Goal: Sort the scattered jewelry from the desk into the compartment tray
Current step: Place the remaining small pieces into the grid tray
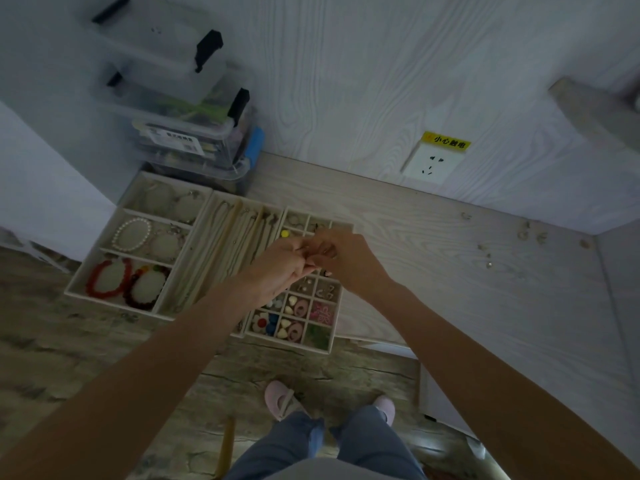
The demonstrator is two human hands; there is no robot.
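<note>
Desk: pale wood grain, set against a wall of like grain.

Compartment tray: a beige grid of small squares at the desk's near edge. Small earrings, flower-shaped pieces and pink items are held in the near squares; the middle squares are hidden by the hands.

Necklace tray: long narrow slots, placed just left of the grid tray and touching it; thin chains are laid along the slots.

Bracelet tray: three wide sections at far left. A pearl bracelet is kept in the middle section; red bead bracelets in the near one.

Left hand and right hand: brought together above the grid tray, fingertips meeting, fingers curled. Something tiny seems to be pinched between them; what it is, and which hand holds it, cannot be told.

Scattered jewelry: small pale pieces, left loose on the desk at far right, well apart from the trays.

Clear storage boxes: stacked behind the bracelet tray.

Wall socket: topped by a yellow label.
</note>
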